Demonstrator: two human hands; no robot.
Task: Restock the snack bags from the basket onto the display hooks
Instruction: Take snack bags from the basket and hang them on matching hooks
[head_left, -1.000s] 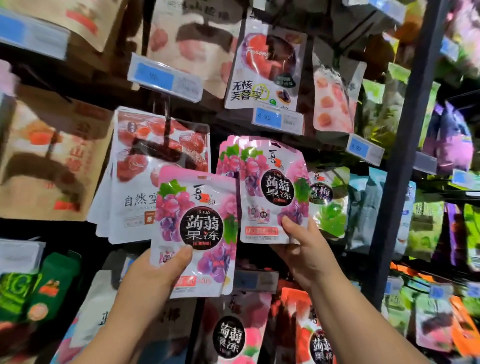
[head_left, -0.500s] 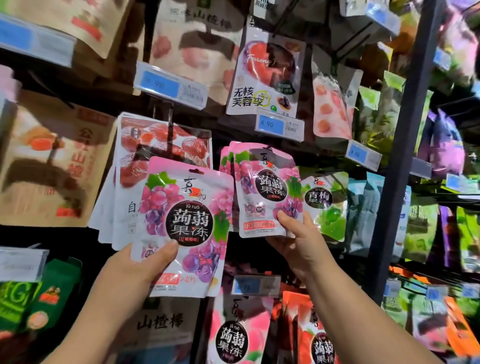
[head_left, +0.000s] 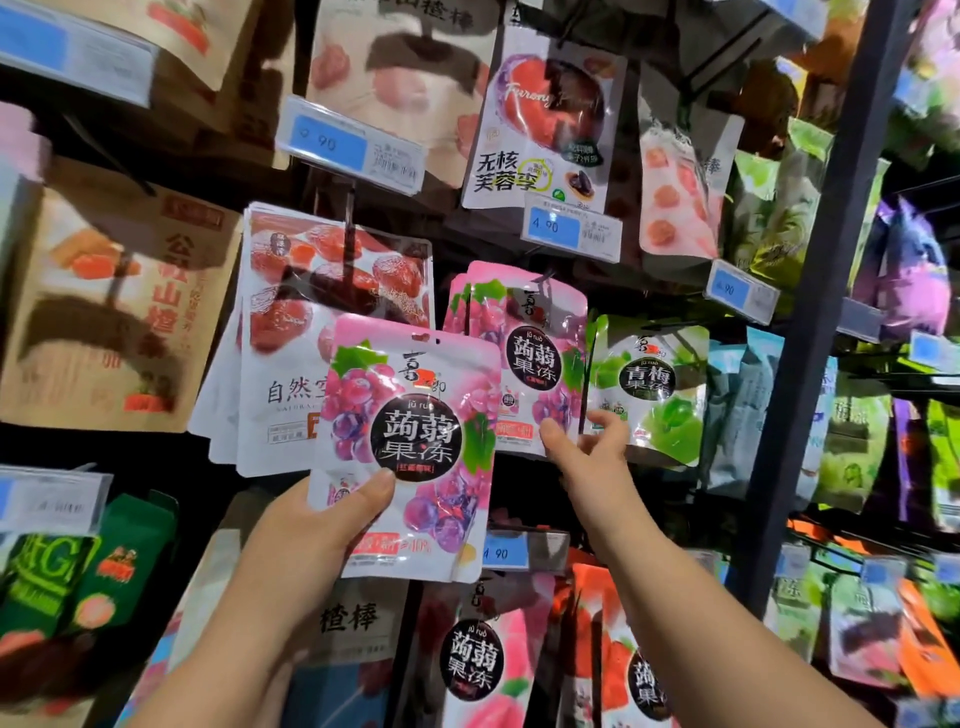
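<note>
Left hand (head_left: 311, 530) round bag (head_left: 415, 441), right hand (head_left: 587, 457) alongside

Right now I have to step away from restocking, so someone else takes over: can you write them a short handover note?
Left hand: grips a grape jelly bag by its lower part, upright in front of the display, not on a hook.
Right hand: thumb on the lower corner of the hung grape jelly bags; whether it pinches them cannot be told.
Done: several matching bags hang on that hook.
Left: hang the held bag in front of them. The basket is out of view, so how many more are to go is unknown.
</note>
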